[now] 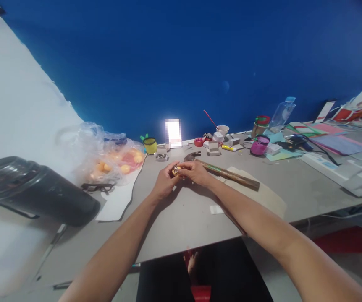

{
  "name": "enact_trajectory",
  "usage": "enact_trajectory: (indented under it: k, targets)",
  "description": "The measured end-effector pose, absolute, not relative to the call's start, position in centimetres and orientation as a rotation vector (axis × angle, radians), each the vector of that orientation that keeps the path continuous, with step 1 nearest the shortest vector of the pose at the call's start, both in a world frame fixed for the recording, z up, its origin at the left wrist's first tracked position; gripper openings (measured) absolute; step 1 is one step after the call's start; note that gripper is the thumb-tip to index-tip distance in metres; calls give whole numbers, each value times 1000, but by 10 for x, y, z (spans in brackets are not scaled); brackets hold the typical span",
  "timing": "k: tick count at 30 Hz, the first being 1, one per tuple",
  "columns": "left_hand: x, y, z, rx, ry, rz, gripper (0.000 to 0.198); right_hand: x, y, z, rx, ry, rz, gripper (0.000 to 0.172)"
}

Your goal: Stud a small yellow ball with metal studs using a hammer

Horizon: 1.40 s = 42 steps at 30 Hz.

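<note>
Above the middle of the table, my two hands meet around a small round yellow-orange ball with dark marks on its face. My left hand has its fingers curled around the ball's left side. From the right, my right hand presses thumb and fingers against it; the fingers hide part of it. Just behind and to the right lies a claw hammer with a wooden handle, its head close to my right hand. A small open box of metal bits stands beyond my left hand.
A clear bag of orange balls, dark glasses and a large black tumbler are at left. Along the blue wall stand a yellow cup, a white cup, a pink container and a plastic bottle.
</note>
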State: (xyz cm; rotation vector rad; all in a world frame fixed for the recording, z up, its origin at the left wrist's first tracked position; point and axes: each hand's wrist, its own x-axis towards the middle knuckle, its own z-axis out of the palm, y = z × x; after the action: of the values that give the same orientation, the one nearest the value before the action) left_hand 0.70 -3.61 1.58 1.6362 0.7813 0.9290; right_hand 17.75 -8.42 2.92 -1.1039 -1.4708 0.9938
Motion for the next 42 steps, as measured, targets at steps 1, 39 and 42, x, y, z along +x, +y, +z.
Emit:
enact_trajectory:
  k: [1,39,42]
  targets:
    - [6,-36,17,1629,791,922,69,176,-85,29,-1093,-1456,999,26]
    - [5,-14,13,1555,848,1098,48,196,-75,87,-1945,-2060,111,28]
    - [4,-22,14,1615,845,1075,43,189,-42,102,-1902,-2086,102,29]
